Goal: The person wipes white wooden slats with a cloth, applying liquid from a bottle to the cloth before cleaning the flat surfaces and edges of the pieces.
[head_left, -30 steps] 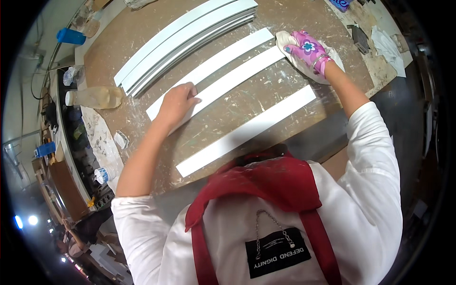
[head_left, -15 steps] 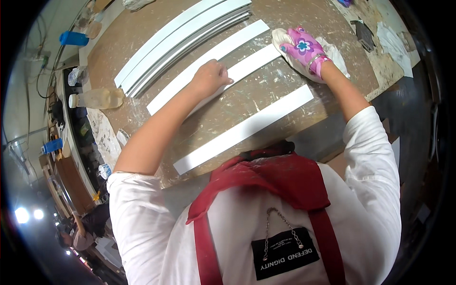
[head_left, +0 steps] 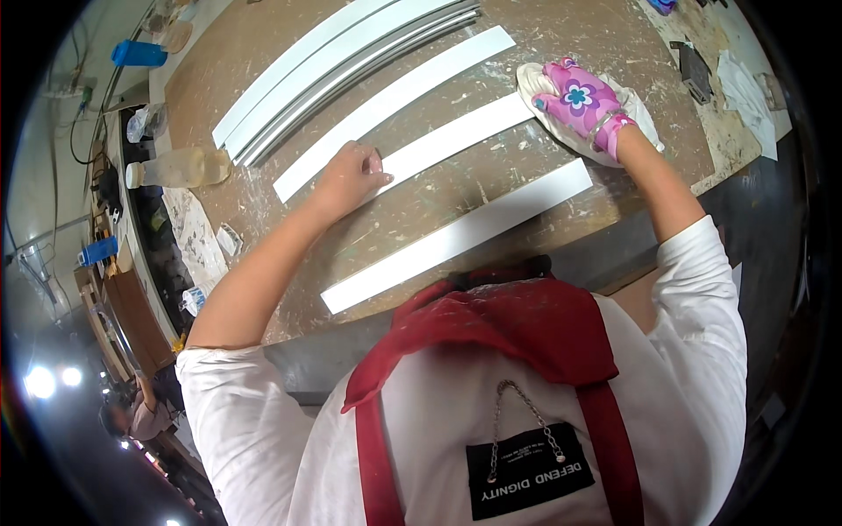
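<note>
- Red apron [head_left: 517,324]: smooth cloth with broad straps over a white shirt, nearest the camera at the lower edge.
- Tabletop [head_left: 614,53]: flat brown board, rough and speckled with white smears and scratches; its near edge runs just beyond the apron.
- Near strip [head_left: 456,237]: flat, thin, matt white, rectangular; it lies free on the tabletop, long axis from lower left to upper right, touched by neither hand.
- Middle strip [head_left: 456,140]: same white flat stock, parallel to the near strip and just beyond it, long axis again lower left to upper right. Both hands rest on it.
- Left hand [head_left: 346,175]: bare, fingers loosely curled, pressing down on the left end of the middle strip; it grips nothing.
- Right hand [head_left: 583,101]: in a pink glove with a flower print, spread flat on a crumpled white cloth [head_left: 636,123] at the right end of the middle strip.
- Far strip [head_left: 395,96]: a third white strip, parallel, just beyond the middle one.
- Rails [head_left: 342,70]: longer white and grey profiles bundled side by side, same diagonal, near the far edge.
- Bottle [head_left: 175,167]: translucent plastic, lying on its side beyond the left edge of the tabletop.
</note>
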A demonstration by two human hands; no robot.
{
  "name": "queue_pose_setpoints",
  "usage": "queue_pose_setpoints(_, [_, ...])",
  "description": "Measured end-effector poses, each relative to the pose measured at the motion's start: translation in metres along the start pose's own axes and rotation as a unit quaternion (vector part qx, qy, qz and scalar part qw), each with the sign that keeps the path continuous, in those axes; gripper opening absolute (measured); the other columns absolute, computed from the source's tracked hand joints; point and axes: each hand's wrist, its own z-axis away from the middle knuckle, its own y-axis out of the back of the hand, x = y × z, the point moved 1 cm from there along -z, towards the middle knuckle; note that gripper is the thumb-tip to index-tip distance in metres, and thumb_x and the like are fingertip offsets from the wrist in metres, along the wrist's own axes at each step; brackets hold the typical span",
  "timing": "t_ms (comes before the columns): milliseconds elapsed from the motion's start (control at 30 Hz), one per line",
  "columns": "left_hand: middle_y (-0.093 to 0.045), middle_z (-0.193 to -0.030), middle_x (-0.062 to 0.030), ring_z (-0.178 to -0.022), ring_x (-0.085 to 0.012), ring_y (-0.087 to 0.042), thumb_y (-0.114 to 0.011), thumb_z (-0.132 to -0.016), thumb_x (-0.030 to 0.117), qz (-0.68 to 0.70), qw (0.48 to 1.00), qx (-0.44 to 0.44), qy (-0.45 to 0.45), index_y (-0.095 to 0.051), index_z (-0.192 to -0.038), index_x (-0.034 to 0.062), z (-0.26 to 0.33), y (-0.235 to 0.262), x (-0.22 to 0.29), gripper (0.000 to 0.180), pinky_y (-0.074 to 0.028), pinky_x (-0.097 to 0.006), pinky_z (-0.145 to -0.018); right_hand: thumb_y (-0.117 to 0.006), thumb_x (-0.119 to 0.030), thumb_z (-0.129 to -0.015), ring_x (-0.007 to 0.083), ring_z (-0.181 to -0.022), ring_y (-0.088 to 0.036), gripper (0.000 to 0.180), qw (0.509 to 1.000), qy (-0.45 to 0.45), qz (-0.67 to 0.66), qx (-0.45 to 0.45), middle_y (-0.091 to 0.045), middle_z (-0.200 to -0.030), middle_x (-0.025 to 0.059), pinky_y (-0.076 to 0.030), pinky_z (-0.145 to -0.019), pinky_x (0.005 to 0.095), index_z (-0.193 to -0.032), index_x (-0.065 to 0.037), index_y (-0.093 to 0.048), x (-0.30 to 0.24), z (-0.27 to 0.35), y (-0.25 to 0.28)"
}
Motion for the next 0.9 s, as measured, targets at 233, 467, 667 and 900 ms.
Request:
queue_pose_setpoints(233, [-0.053,-0.089,-0.0152,-0.085,-0.0317,-0.055,-0.075,-0.074,0.024,0.012,0.999,0.022,-0.035,-0.058,-0.077,0.004,-0.031,-0.019,0.028,0.027,-0.045,-0.04,-0.076,-0.056,-0.032,-0.088,0.0364,-0.109,-0.055,0.04,1.0,-0.004,-0.01,0.007,-0.056,-0.117,0.0222,-0.044,-0.093,0.0412,-0.115,-0.003,-0.052,-0.002,0.001,0.003])
queue_pose_setpoints(467, [-0.054,-0.089,-0.015,-0.084,-0.0309,-0.055,-0.076,-0.073,0.025,0.003,0.999,0.04,0.008,-0.057,-0.078,0.0046,-0.013,-0.008,0.01,0.028,-0.045,-0.039,-0.077,-0.055,-0.03,-0.089,0.0364,-0.107,-0.056,0.038,0.999,0.021,0.003,0.046,-0.056,-0.116,0.0224,-0.045,-0.092,0.0411,-0.115,-0.002,-0.052,0.005,0.004,-0.002])
queue_pose_setpoints(667, [-0.053,-0.087,-0.0129,-0.079,-0.0249,-0.053,-0.075,-0.075,0.024,-0.026,0.999,0.028,-0.003,-0.052,-0.076,0.0047,-0.029,-0.021,0.045,0.03,-0.044,-0.037,-0.072,-0.052,-0.035,-0.091,0.0376,-0.108,-0.054,0.044,1.0,0.015,-0.013,-0.01,-0.053,-0.12,0.0232,-0.044,-0.092,0.0408,-0.118,-0.001,-0.052,0.0,0.002,0.006])
queue_pose_setpoints(900, [-0.058,-0.085,-0.0159,-0.084,-0.0324,-0.057,-0.077,-0.071,0.024,-0.026,1.0,0.002,0.008,-0.053,-0.084,0.0049,-0.026,-0.014,0.03,0.033,-0.044,-0.041,-0.074,-0.054,-0.031,-0.089,0.0353,-0.103,-0.058,0.039,0.999,0.02,-0.043,0.012,-0.055,-0.115,0.0206,-0.047,-0.088,0.041,-0.115,-0.002,-0.053,0.005,0.0,0.002])
